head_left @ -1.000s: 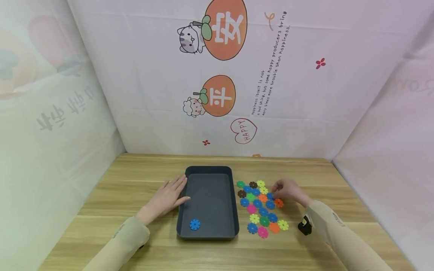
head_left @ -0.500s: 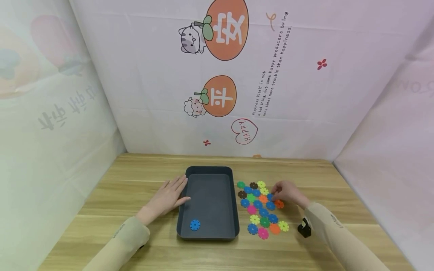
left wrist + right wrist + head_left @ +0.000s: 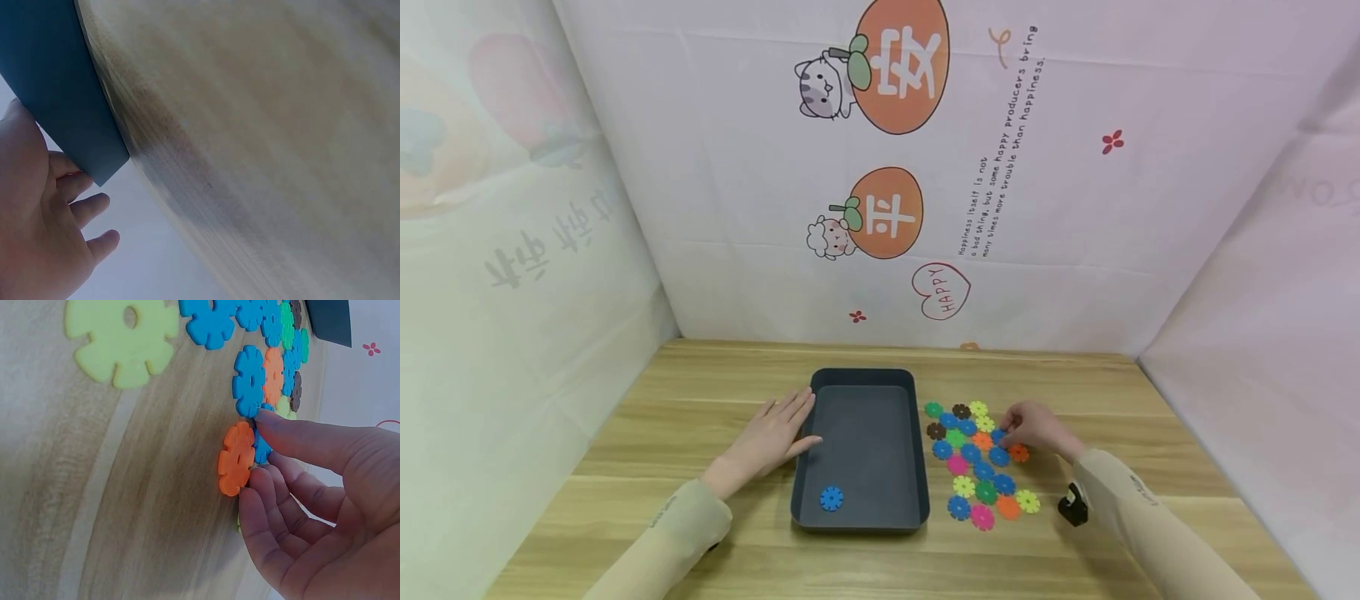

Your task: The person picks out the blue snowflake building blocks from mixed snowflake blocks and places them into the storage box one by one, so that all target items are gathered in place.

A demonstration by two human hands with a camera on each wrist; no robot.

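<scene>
A dark grey rectangular tray (image 3: 861,450) stands on the wooden table, a blue notched plastic disc (image 3: 831,498) lying near its front left corner. My left hand (image 3: 767,437) rests on the tray's left rim, fingers extended and thumb reaching over the edge. To the right of the tray, my right hand (image 3: 1036,425) is at the far right side of a spread of flat notched discs. In the right wrist view its thumb and fingers pinch a blue notched disc (image 3: 262,445), partly hidden by them. An orange notched disc (image 3: 236,460) lies beside the fingertips.
Several more notched discs, such as a pink one (image 3: 982,517), a dark green one (image 3: 986,492) and a yellow one (image 3: 1027,501), lie flat between tray and right arm. A white printed cloth (image 3: 1037,208) walls the table's back and sides.
The right hand's fingers have shifted very slightly at the blue disc. The left hand, the tray and the other discs stay where they were.
</scene>
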